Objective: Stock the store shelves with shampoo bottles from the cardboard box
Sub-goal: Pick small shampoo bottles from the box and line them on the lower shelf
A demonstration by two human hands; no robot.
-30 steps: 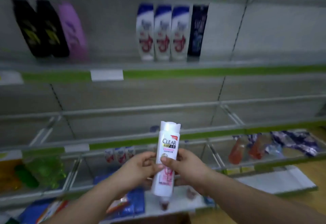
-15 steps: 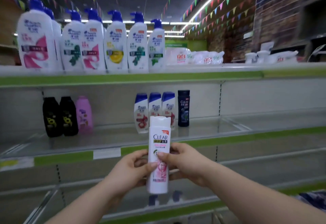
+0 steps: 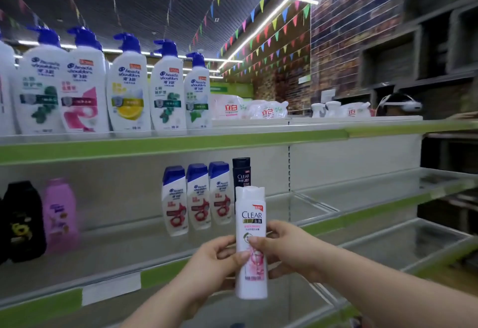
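Both hands, left point(image 3: 207, 263) and right point(image 3: 287, 247), clamp an upright white bottle point(image 3: 250, 242) in front of the middle shelf point(image 3: 323, 214), not yet placed. Five small bottles point(image 3: 198, 195) already stand there; much shelf space looks unfilled.

White bottle point(image 3: 250, 227) hides black bottle's point(image 3: 241, 170) lower half.

White shampoo bottle point(image 3: 250, 245), pink floral lower label, red tag near top. Three white bottles point(image 3: 198, 198), blue caps, red swirl. Black bottle point(image 3: 241, 170) beside them. Pink bottle point(image 3: 60, 215), black bottle with yellow mark point(image 3: 23, 221) at left. White pump bottles point(image 3: 108, 84), blue pumps. Green shelf edges point(image 3: 165, 145). Multicoloured bunting point(image 3: 271, 30).
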